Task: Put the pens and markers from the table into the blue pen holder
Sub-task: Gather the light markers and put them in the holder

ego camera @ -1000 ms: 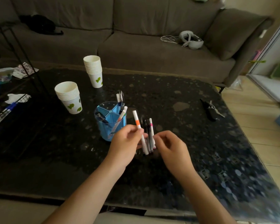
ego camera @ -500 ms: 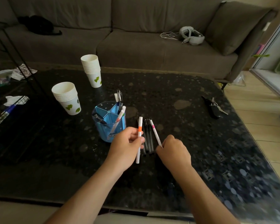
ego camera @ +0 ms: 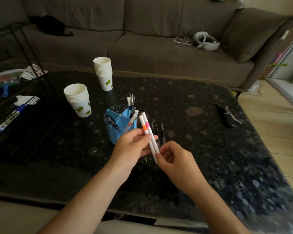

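The blue pen holder stands mid-table with several pens in its compartments. Just right of it my left hand is shut on two white markers, one with an orange band and one with a pink band, tips pointing up over the holder's right side. My right hand pinches the lower end of these markers. Behind them, three black pens lie side by side on the dark table.
Two stacks of paper cups stand left of and behind the holder. A black key set lies at the right. A blue pen rests on the wire shelf at left. A grey sofa runs behind the table.
My right hand lifted the pink-banded marker off the table and brought it beside the orange one in my left hand. Both markers now sit higher, nearer the holder.
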